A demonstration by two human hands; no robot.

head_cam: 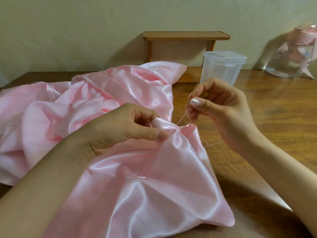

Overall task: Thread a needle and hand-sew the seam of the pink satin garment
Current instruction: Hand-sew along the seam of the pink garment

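Head view, progress: The needle was judged already threaded, since a thread [182, 117] was seen running taut from the gathered seam up to the right hand [221, 107]. Sewing was judged under way, with a stitch being drawn through. How much seam was left could not be told. Knotting off and trimming were judged not yet done.

Left hand [130, 127]: The fingers were curled, and the bunched seam edge was pinched between thumb and forefinger.

Right hand: Thumb and forefinger were closed in a pinch on the thread's upper end, with the other fingers curled loosely beneath. The needle itself could not be made out.

Garment's place: The pink satin garment [154, 177] was spread over the left half of the table [257, 117]. It was heaped toward the far-left corner and draped across the near edge. The worked seam was held up near the table's middle.

Loose tail: A frayed thread end [214, 143] was noted beside the seam, under the right wrist.

Materials: The satin was glossy and slippery-looking, with soft folds and bright highlights. The thread was fine and pink, close to the cloth's colour. The table was of varnished wood grain.

Surroundings: A clear lidded plastic box [223, 69] was noted near the far edge, in front of a small wooden shelf [185, 36]. A clear bottle [295, 54] with pink parts was noted at the far-right corner.
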